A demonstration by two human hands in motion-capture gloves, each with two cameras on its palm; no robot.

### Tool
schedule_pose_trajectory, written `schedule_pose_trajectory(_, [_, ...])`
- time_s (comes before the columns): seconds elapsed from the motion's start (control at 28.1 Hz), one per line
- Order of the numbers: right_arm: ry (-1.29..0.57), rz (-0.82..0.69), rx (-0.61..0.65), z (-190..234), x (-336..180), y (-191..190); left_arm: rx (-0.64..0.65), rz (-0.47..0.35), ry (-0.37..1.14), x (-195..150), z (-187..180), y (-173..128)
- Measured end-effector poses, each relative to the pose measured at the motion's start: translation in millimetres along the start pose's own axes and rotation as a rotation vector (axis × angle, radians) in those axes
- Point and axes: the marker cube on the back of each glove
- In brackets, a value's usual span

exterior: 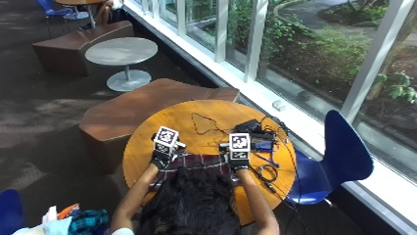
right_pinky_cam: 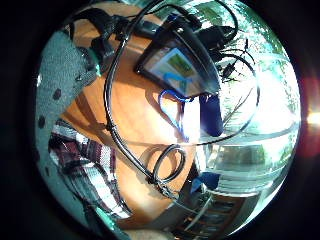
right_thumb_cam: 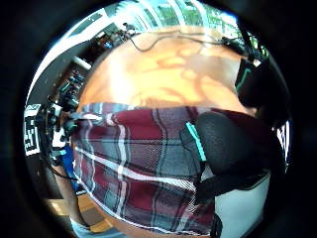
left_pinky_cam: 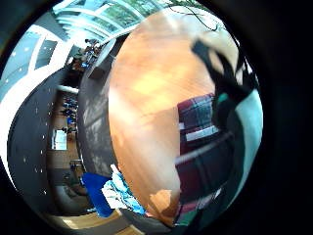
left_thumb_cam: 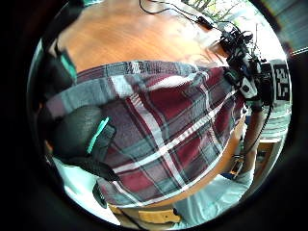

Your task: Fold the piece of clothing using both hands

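- The left hand (exterior: pixel 161 157) sits at the left end of the red, grey and white plaid cloth garment (exterior: pixel 196 161), and the right hand (exterior: pixel 238 159) at its right end. In each thumb side palm view a black-gloved digit lies curled on the plaid, so each grip looks closed on the fabric, though the pinch itself is hidden.
- The garment lies flat on the round wooden tabletop (exterior: pixel 189 117), spread between the two hands at the near side, partly behind the person's head.
- Judged from this, the fold is only starting. To do it well, both ends should rise together and level, so the far edge stays straight and the stripes line up when laid over.
- Room: bare wood lies beyond the garment and to its left. To the right sit a dark tablet (right_pinky_cam: pixel 175 65), looped black cables (exterior: pixel 267 172) and a blue lanyard (right_pinky_cam: pixel 172 110), so the fold is safer kept clear of that side.
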Motion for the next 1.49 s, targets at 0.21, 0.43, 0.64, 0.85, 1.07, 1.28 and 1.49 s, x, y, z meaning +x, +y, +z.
schedule_pose_trajectory(0.21, [-0.221, 0.351, 0.005, -2.6, 41.5, 99.1, 0.101, -0.062, 0.033, 14.9, 4.6, 64.6])
schedule_pose_trajectory(0.43, [-0.151, 0.474, -0.215, 17.1, 38.6, 133.3, -0.16, -0.122, 0.235, 27.8, 33.4, 112.5])
schedule_pose_trajectory(0.64, [-0.186, 0.501, -0.219, 20.3, 39.2, 122.8, -0.252, -0.096, 0.236, 44.6, 53.0, 112.2])
schedule_pose_trajectory(0.85, [-0.466, 0.579, 0.012, -27.3, 80.4, 110.4, -0.26, -0.061, 0.262, 91.0, 37.8, 99.4])
schedule_pose_trajectory(1.07, [-0.687, 0.375, 0.285, -140.5, 23.0, 110.8, -0.119, -0.09, 0.512, 70.6, -5.5, 107.3])
schedule_pose_trajectory(1.28, [-0.55, 0.014, 0.248, -155.6, -103.8, 111.8, 0.036, -0.221, 0.611, 2.3, -45.4, 147.7])
schedule_pose_trajectory(1.49, [-0.349, -0.291, 0.102, -48.4, -225.5, 81.4, 0.084, -0.361, 0.619, -47.4, -48.5, 194.5])
